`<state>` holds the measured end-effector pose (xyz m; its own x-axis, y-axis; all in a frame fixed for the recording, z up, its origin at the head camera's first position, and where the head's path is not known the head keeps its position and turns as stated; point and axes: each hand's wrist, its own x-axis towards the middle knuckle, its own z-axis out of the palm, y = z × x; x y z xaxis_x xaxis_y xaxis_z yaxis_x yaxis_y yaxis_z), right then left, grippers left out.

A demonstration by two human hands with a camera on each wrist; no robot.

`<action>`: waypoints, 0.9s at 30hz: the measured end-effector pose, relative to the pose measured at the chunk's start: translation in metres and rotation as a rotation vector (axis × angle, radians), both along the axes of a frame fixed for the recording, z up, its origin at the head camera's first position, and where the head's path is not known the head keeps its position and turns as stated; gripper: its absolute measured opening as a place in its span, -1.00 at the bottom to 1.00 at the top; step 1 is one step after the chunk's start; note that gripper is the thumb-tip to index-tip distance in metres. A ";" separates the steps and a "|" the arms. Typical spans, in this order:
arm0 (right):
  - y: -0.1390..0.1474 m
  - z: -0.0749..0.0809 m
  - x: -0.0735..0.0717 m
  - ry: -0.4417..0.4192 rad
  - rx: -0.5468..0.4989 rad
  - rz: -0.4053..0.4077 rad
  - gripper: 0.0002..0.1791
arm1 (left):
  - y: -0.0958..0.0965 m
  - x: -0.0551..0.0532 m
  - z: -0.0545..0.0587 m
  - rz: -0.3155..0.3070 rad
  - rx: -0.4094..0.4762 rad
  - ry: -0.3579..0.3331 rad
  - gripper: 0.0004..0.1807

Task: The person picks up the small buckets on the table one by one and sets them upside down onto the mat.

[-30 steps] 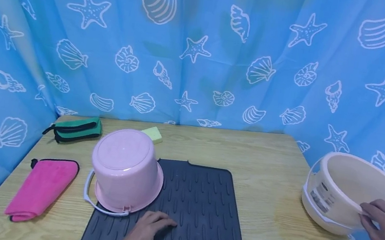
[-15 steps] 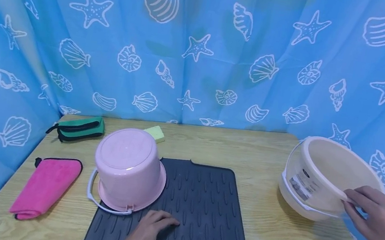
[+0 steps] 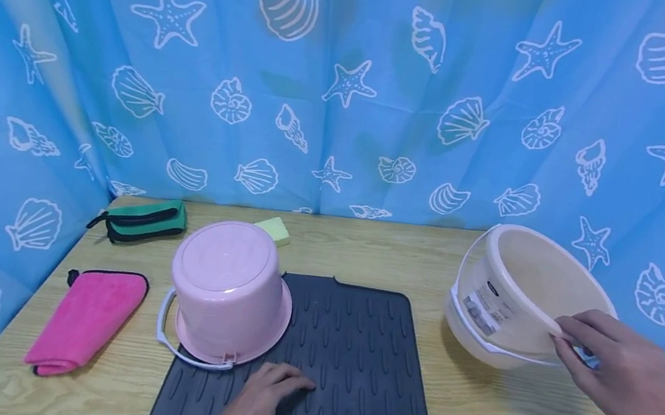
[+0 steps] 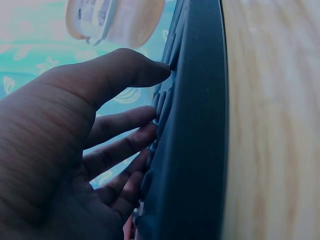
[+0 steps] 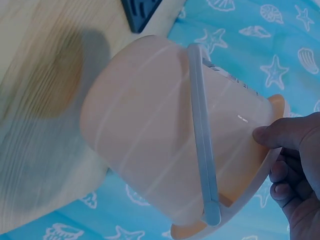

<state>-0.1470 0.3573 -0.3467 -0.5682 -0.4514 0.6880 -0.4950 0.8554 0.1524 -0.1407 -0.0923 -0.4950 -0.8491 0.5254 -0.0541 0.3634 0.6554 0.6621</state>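
My right hand (image 3: 601, 359) pinches the rim of a cream bucket (image 3: 484, 307), thumb on the outer wall and fingers over the edge. The bucket is tilted over the right side of the table, and its white handle (image 5: 202, 135) hangs down along its side. My left hand (image 3: 266, 407) rests its fingertips on the black ribbed drying mat (image 3: 357, 367), fingers loosely bent and holding nothing. In the left wrist view the thumb and fingers (image 4: 125, 117) meet the mat's ribs. An upside-down pink bucket (image 3: 225, 292) stands on the mat's left part, its handle (image 3: 163, 325) lying out beside it.
A folded pink cloth (image 3: 89, 322) and a folded green cloth (image 3: 145, 220) lie on the left of the wooden table (image 3: 366, 240). Behind the pink bucket is a yellow sponge (image 3: 274, 229). A blue shell-patterned curtain (image 3: 373, 100) surrounds the table's back and sides.
My right hand has carried the cream bucket leftward from beyond the table's right edge to over the tabletop. The left hand has stayed on the mat. The view has shifted slightly.
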 end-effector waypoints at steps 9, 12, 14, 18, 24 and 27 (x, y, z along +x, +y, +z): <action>-0.024 -0.001 -0.008 0.037 -0.076 0.091 -0.36 | 0.001 0.001 0.002 0.009 -0.018 0.010 -0.48; -0.031 -0.004 -0.011 0.057 -0.108 0.109 -0.35 | 0.001 0.001 0.003 0.012 -0.030 0.019 -0.49; -0.036 -0.007 -0.013 0.043 -0.137 0.114 -0.35 | 0.001 0.001 0.004 0.020 -0.040 0.019 -0.50; -0.046 -0.012 -0.016 0.004 -0.211 0.128 -0.37 | 0.000 0.000 0.005 0.029 -0.046 0.037 -0.54; -0.058 -0.017 -0.020 -0.069 -0.309 0.124 -0.44 | 0.001 -0.001 0.009 0.031 -0.004 0.124 -0.59; -0.062 -0.018 -0.021 -0.094 -0.347 0.117 -0.70 | 0.002 -0.004 0.016 0.070 0.114 0.112 -0.57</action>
